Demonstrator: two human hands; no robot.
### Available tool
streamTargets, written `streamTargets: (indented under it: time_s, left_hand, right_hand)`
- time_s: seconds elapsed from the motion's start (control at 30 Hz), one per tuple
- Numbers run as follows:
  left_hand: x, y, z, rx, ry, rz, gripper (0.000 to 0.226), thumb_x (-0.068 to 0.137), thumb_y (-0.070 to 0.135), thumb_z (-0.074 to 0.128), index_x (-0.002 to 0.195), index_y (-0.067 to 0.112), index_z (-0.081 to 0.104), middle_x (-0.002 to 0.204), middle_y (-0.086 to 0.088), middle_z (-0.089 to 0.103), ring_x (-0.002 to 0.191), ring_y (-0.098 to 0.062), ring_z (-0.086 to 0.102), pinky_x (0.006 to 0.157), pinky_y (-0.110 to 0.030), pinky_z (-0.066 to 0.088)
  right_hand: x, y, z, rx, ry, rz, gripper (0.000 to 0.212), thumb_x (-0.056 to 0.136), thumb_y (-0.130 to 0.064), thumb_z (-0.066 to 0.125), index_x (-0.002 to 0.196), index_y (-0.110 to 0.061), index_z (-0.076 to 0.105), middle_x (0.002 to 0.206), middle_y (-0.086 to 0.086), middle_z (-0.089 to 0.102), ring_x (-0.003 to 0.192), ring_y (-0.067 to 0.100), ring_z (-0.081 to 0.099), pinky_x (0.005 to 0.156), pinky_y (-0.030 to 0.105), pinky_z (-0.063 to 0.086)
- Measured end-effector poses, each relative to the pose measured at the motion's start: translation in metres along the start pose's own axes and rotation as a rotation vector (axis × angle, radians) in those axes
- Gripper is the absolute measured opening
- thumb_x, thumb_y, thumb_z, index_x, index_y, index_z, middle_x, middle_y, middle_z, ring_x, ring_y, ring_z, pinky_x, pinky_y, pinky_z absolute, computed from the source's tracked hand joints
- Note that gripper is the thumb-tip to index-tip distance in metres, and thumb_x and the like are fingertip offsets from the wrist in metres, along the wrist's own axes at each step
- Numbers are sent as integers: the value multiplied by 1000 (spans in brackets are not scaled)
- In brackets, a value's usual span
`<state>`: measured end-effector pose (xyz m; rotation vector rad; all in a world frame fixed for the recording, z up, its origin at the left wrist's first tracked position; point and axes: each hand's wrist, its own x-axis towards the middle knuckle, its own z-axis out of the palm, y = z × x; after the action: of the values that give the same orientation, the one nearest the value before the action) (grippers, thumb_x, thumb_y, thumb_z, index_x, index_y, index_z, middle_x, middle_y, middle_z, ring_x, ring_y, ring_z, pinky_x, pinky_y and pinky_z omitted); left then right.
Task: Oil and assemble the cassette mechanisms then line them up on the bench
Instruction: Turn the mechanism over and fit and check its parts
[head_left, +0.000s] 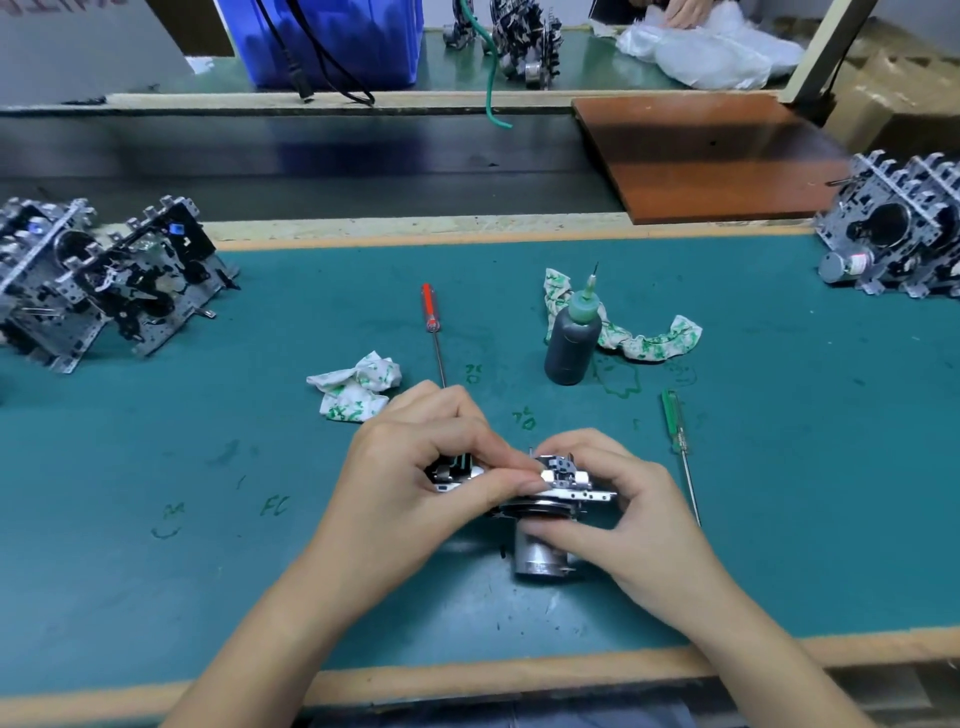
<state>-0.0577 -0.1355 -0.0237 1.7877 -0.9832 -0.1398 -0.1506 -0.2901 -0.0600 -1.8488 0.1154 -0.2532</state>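
At centre of the green desk (208, 519), gripped one cassette mechanism (550, 499) between left hand (415, 467) and right hand (613, 509); oil bottle (571, 338) upright just behind, finished mechanisms (104, 280) grouped far left.

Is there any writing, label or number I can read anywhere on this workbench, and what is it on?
"FC": green scrawl on the teal bench mat, at; a loose reading.
Other green marks on the mat: not legible.
Label on the small silver motor of the right-hand mechanisms: too blurred.
Red marks on the grey panel, top left: cut off, unreadable.
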Motion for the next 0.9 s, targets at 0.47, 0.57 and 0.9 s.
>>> streamTargets:
  time_s: [0.47, 0.57, 0.9]
  left_hand:
    - [0, 1, -1, -12, -8, 5, 11, 73, 41, 67, 77, 34, 74, 71, 9, 56, 68, -10, 48, 64, -14, 33]
    - [0, 1, -1, -10, -11, -6, 18, 72, 43, 67, 85, 33, 73, 72, 9, 57, 70, -11, 50, 65, -16, 35]
    - [-1, 0, 0, -21, 10, -18, 15, 72, 43, 67, 81, 33, 74, 68, 12, 56, 69, -7, 48, 64, -11, 31]
  right_hand:
    - [2, -2, 1, 231, -3, 131, 34, 56, -13, 81, 80, -34, 69, 84, -12, 63, 80, 5, 62, 77, 16, 46]
    - [2, -1, 1, 239, -15, 131, 33, 58, -14, 80, 81, -33, 68, 82, -11, 66, 78, 4, 62, 75, 15, 46]
    - [-23, 4, -18, -282, 27, 15, 31, 76, -37, 70, 107, -31, 68, 108, -19, 66, 108, 0, 59, 94, 16, 42]
